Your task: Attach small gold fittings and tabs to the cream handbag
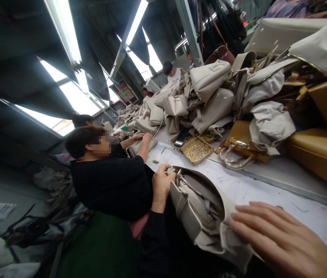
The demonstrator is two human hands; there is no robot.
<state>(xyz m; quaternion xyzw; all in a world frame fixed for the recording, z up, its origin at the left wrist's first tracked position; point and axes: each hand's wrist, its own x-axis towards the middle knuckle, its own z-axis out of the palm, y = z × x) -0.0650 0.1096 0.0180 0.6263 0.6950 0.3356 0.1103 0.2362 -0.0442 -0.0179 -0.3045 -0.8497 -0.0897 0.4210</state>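
A beige handbag (198, 216) with its top gaping lies at the near edge of the white-covered table. My left hand (162, 187) is closed on the bag's far end, thumb and fingers pinching the corner by a small tab and the zipper. Across the bag, my right hand (285, 239) has its fingers stretched out, their tips resting against the near end of the rim. Inside the bag, the grey-beige lining and a metal zipper show. The underside of the bag is hidden.
On the table (238, 181) stand a cardboard box of small gold studs (196, 150) and a dark phone (181, 138). Beige bags (209, 81) are heaped behind, with tan bags (319, 154) at right. A co-worker in black (108, 181) sits at left, handling another beige bag.
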